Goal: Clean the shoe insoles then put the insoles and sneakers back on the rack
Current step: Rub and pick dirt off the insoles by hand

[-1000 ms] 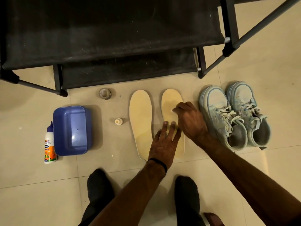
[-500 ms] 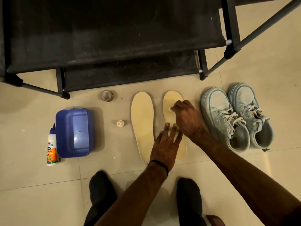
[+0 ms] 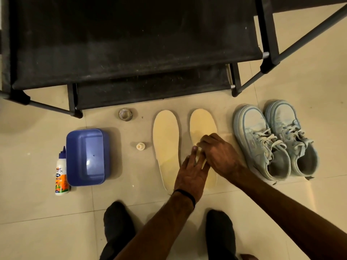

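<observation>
Two pale yellow insoles lie side by side on the tiled floor, the left insole [image 3: 165, 139] bare and the right insole [image 3: 202, 122] under both hands. My left hand [image 3: 191, 173] presses flat on the right insole's heel half with straight fingers. My right hand [image 3: 219, 154] rests on its middle, fingers curled around a small white pad that barely shows at the fingertips. Two light-blue sneakers [image 3: 259, 139] [image 3: 289, 128] stand together to the right of the insoles. The black shoe rack [image 3: 131, 53] spans the top of the view.
A blue plastic tub [image 3: 86, 156] sits on the left with a white squeeze bottle [image 3: 61, 175] beside it. A small cap [image 3: 140, 146] and a roll of tape [image 3: 125, 114] lie left of the insoles. My dark-socked feet [image 3: 118, 231] are at the bottom.
My right hand has slid down the right insole from the toe area toward the middle, closer to my left hand's fingertips. The left hand stays pressed in place.
</observation>
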